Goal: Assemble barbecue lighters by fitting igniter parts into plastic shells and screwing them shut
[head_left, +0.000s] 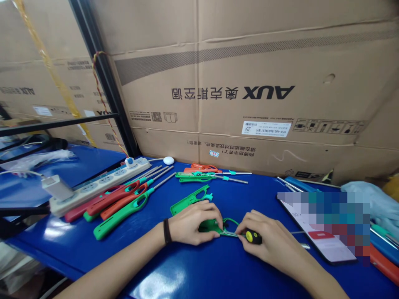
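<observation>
My left hand (195,224), with a dark band at the wrist, is closed around a green lighter casing half (209,225) lying low over the blue table. Between the two hands shows the casing's trigger loop, with a thin metal piece (230,234) along it. My right hand (264,236) pinches the end of that piece with thumb and forefinger. A screwdriver (253,236) with a black and yellow handle is also tucked in this hand; a thin shaft sticks out to its right. Behind my left hand lies another green casing half (190,199).
Several assembled long lighters (121,211) lie at left by a white power strip (102,180). Opened lighter parts (212,173) lie at the back before a large cardboard box (199,54). A phone (333,245), partly blurred, lies right of my right hand, with more lighters (385,263) beyond.
</observation>
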Demonstrator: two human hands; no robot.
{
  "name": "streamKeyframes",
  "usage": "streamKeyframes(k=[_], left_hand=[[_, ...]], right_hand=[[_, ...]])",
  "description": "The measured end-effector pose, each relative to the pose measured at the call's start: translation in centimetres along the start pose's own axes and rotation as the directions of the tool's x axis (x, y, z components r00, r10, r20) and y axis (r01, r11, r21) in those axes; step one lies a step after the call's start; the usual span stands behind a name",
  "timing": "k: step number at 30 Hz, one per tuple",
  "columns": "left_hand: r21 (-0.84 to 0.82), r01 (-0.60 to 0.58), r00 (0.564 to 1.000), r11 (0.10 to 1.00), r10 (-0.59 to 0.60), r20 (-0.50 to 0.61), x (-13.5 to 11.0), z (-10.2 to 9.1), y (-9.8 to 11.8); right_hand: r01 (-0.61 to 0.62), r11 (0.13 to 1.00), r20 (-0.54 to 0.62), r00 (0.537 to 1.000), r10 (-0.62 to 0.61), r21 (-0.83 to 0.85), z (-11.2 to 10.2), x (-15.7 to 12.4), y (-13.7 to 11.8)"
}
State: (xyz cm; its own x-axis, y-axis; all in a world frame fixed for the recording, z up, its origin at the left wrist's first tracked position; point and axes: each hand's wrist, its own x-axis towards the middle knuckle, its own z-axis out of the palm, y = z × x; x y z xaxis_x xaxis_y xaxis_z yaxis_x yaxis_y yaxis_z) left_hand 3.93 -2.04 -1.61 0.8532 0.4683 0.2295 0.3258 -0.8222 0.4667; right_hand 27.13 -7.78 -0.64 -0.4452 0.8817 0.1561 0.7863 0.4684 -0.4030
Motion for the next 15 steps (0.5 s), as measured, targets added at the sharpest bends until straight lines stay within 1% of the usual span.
streamKeyframes(k=[7,12,15], left_hand=[[0.027,-0.021,1.0,0.999,0.021,-0.001,0.02,0.13,0.03],[0.084,-0.027,1.0,0.996,0.027,0.002,0.03,0.11,0.28],[0.127,-0.039,0.999,0.991,0.04,-0.002,0.07,0.18,0.46]], right_hand=[[-0.001,1.0,0.026,1.0,0.002,-0.017,0.15,0.12,-0.13],[0.062,0.994,0.035,0.998,-0.059,-0.09,0.34,0.16,-0.23],[0.069,0.99,0.048,0.997,-0.064,-0.124,0.5,0.09,-0.37]])
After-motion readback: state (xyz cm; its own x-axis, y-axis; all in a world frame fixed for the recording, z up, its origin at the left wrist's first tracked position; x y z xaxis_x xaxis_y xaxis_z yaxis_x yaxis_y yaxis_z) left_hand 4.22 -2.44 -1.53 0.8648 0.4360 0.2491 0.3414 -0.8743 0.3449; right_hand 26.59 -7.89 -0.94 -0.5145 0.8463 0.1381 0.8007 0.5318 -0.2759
